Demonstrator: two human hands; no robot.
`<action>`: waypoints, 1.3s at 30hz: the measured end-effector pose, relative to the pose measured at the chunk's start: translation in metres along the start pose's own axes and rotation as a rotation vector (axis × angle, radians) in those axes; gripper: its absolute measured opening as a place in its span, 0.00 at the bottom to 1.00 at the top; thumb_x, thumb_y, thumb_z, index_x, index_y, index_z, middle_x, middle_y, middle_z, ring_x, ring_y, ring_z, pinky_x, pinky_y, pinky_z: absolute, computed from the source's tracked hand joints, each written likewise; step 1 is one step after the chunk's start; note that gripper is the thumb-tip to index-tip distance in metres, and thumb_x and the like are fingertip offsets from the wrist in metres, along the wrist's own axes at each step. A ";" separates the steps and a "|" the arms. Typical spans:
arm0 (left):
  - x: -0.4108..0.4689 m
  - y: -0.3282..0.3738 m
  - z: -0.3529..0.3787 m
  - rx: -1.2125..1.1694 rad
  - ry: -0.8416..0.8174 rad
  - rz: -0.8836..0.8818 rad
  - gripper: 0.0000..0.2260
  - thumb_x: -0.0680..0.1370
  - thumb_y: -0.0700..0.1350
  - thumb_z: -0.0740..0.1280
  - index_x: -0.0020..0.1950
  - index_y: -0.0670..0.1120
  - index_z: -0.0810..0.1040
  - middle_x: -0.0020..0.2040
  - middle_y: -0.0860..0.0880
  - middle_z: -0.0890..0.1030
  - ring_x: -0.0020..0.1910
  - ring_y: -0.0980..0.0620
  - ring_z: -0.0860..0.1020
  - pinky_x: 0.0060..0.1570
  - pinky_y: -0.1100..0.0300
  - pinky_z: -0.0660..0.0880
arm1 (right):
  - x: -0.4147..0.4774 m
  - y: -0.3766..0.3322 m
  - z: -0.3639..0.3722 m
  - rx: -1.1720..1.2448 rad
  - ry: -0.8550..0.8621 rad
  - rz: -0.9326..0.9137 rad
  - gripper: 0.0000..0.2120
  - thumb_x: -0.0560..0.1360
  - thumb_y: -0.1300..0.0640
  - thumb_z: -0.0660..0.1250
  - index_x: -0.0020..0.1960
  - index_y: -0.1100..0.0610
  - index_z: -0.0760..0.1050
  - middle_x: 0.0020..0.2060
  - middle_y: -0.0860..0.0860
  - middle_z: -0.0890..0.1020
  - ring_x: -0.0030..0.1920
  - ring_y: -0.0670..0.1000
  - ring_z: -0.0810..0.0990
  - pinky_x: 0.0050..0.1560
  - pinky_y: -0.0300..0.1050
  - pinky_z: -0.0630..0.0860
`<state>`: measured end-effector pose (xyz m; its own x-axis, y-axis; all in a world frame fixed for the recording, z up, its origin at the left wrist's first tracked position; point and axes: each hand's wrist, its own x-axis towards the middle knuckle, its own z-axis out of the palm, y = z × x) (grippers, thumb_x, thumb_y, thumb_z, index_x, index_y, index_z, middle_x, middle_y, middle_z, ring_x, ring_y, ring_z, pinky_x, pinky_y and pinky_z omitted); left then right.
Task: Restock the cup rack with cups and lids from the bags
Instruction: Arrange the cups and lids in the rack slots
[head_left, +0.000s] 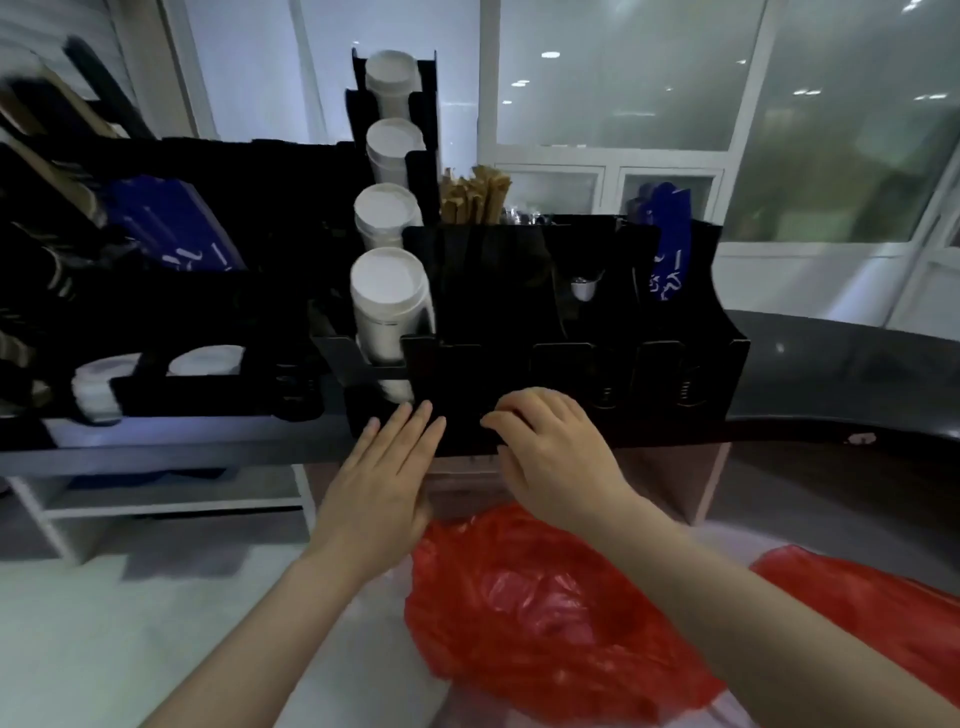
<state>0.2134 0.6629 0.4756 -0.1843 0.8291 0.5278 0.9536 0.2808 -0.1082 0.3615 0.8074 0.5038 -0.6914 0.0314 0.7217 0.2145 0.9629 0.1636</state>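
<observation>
Nearest, two red plastic bags lie low in view: one bag (545, 597) sits under the forearms, the other bag (883, 597) to the right, both below the near edge of the dark bench (831, 374). The hands are apart, side by side. The left hand (384, 478) is flat, its straight fingers touching the lower front of the black cup rack (571, 322). The right hand (550, 441) has bent fingers with their tips against the same front; I cannot tell whether it grips anything. The rack stands at the bench's near edge and its front slots look dark. At its left end a stepped column holds four stacks of white cups (387, 291). Further back in the rack are brown wooden stirrers (475, 195), a small white pot (582, 288) and blue packets (670, 249) towards the right. A second black organiser (197, 395) sits along the bench's left side with white lids (208, 358) in it. Glass panels (623, 78) stand beyond
</observation>
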 end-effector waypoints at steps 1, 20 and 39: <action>-0.010 -0.011 -0.002 0.001 -0.005 0.000 0.32 0.70 0.48 0.72 0.72 0.41 0.68 0.72 0.42 0.67 0.72 0.43 0.65 0.72 0.47 0.57 | 0.007 -0.013 0.003 0.019 0.004 -0.019 0.13 0.73 0.59 0.63 0.55 0.58 0.79 0.51 0.54 0.80 0.53 0.56 0.78 0.56 0.50 0.74; -0.042 -0.222 -0.027 -0.048 0.037 -0.147 0.35 0.75 0.43 0.66 0.77 0.41 0.53 0.78 0.43 0.54 0.77 0.45 0.50 0.73 0.52 0.41 | 0.122 -0.156 0.082 0.061 -0.060 0.223 0.18 0.67 0.69 0.74 0.56 0.63 0.80 0.50 0.56 0.83 0.50 0.57 0.82 0.45 0.48 0.81; -0.034 -0.232 0.000 -0.196 0.135 -0.158 0.39 0.63 0.39 0.76 0.72 0.38 0.66 0.69 0.40 0.71 0.71 0.39 0.66 0.69 0.44 0.53 | 0.186 -0.150 0.106 -0.179 -0.337 0.409 0.13 0.78 0.65 0.62 0.62 0.57 0.75 0.55 0.52 0.78 0.56 0.52 0.74 0.52 0.43 0.75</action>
<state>-0.0012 0.5696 0.4830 -0.3131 0.7072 0.6339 0.9460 0.2913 0.1422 0.1275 0.6974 0.5420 -0.7033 0.5050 0.5004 0.6052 0.7946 0.0487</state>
